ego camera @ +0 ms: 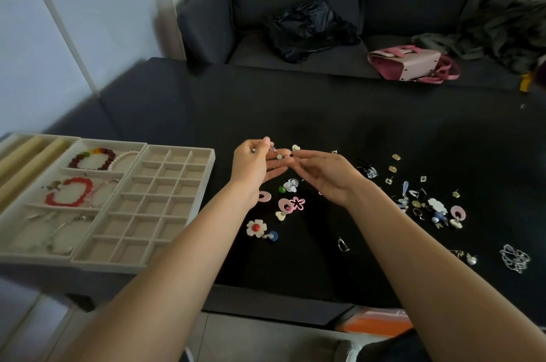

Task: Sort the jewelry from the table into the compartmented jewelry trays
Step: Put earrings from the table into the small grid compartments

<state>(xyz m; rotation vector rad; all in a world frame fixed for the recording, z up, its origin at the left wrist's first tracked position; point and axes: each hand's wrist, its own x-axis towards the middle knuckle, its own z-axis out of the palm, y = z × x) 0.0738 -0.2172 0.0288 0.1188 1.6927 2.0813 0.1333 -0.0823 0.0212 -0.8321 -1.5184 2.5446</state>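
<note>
Both hands are pinching tiny earrings (279, 156): the left hand (254, 168) and the right hand (322, 174). They look light and easy to bend, so holding the beads seems safest.

So two trays sit side by side at the left of the frame, the bracelet tray (35, 208) furthest left and the grid tray (153, 205) just right of it. Loose jewelry (419, 202) is scattered across the table (325, 113) centre to lower right. Both hands (254, 166) meet mid-frame above it. Handbag (413, 63) on the sofa (295, 7) behind, upper right.
</note>
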